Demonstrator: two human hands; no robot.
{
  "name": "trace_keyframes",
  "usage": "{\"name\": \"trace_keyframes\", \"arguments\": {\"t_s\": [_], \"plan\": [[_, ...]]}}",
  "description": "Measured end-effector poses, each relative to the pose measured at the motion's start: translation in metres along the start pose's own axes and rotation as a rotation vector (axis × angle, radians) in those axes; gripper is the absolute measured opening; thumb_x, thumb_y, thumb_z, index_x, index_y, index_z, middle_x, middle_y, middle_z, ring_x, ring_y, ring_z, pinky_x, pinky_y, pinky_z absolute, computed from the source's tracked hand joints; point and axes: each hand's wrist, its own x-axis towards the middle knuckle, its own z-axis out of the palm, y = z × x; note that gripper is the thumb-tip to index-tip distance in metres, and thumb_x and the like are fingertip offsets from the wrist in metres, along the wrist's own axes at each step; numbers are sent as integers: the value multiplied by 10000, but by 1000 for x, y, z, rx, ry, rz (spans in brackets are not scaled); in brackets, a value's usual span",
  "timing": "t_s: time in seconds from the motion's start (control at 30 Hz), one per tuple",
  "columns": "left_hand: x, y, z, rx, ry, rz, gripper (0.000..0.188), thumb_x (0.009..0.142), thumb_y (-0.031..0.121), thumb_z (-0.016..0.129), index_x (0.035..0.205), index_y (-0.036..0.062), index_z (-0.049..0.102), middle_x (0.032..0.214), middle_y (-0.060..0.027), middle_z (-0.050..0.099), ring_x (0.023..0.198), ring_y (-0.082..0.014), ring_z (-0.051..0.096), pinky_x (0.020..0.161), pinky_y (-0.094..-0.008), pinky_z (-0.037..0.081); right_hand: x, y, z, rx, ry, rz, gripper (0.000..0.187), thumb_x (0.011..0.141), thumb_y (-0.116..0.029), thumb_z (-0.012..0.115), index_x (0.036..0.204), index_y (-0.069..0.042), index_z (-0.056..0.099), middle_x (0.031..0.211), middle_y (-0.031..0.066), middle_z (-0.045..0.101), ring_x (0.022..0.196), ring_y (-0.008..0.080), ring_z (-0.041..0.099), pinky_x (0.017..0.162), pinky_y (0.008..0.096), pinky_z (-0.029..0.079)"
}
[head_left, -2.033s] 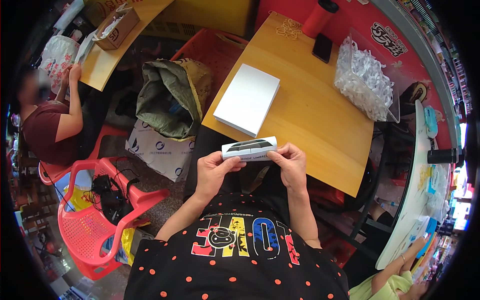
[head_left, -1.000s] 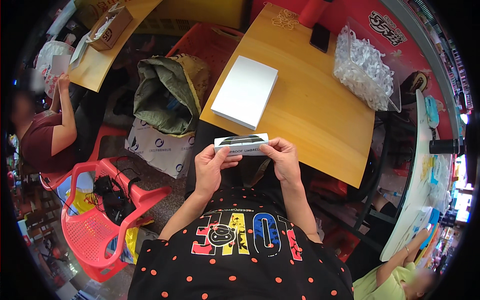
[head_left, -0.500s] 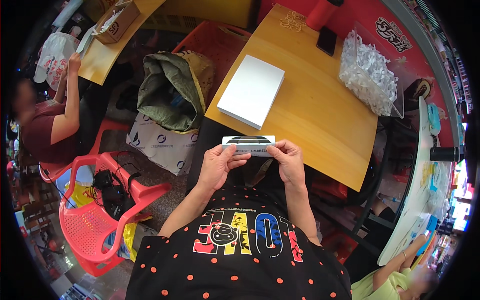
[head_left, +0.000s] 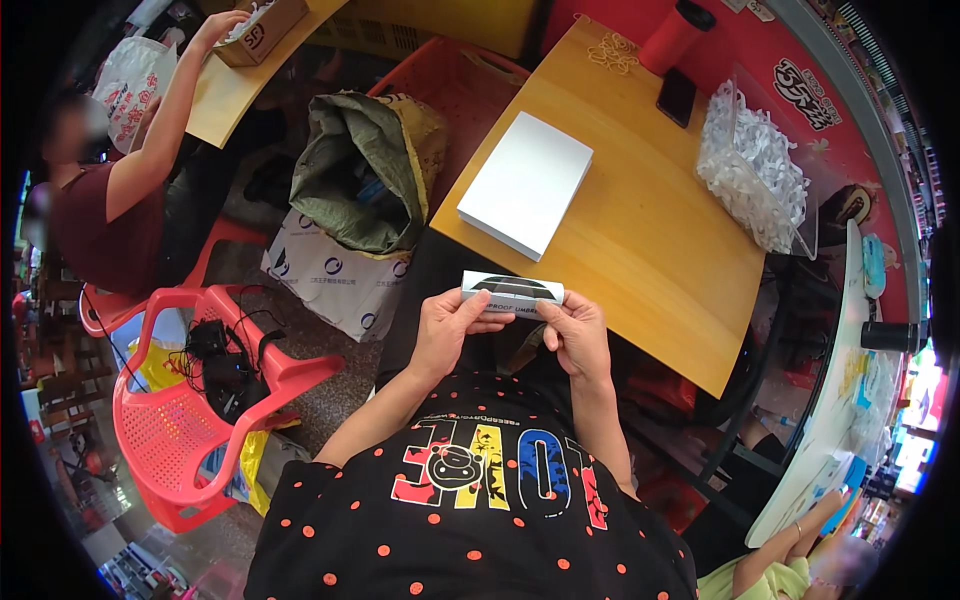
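Observation:
Between my two hands, just off the near edge of the table, is a folded paper label, pale with a dark umbrella picture and dark lettering. My left hand pinches its left part, thumb on the front and fingers behind. At its right end my right hand grips with thumb and fingers, the thumb lying over the printed face. The back of the label is hidden. Beyond it a thick stack of white paper lies on the wooden table.
A clear bin of curled white paper strips stands at the table's right. Behind the stack are a phone, red flask and rubber bands. An open sack and red chair are at left. Two people sit nearby.
My right thumb has slid inward over the label's front. The whole view has shifted slightly. The person at left has reached an arm up to the cardboard box.

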Motion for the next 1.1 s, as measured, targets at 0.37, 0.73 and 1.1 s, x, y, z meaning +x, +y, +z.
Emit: {"name": "trace_keyframes", "arguments": {"t_s": [0.37,0.73,1.1], "plan": [[5,4,-5,46,-94,-85,220,932,83,552,1103,-47,602,1005,-162,672,884,-233,685,744,-299,574,2,2,-3,-8,-4,-54,162,859,-8,640,1004,64,639,840,104,682,456,43,502,400,147,382],[5,7,-4,131,-30,23,209,924,70,560,1062,-72,627,968,-166,681,858,-223,688,756,-300,572,-5,-9,10,-320,177,-257,196,820,-19,685,1001,36,637,861,65,654,545,54,523,493,181,416],[-2,19,13,441,-37,279,205,914,-4,549,1086,-96,613,977,-143,675,881,-221,678,773,-305,570,-14,-30,4,-1121,53,-864,138,742,35,684,836,-8,593,841,114,592,756,274,607,658,335,496]]}}
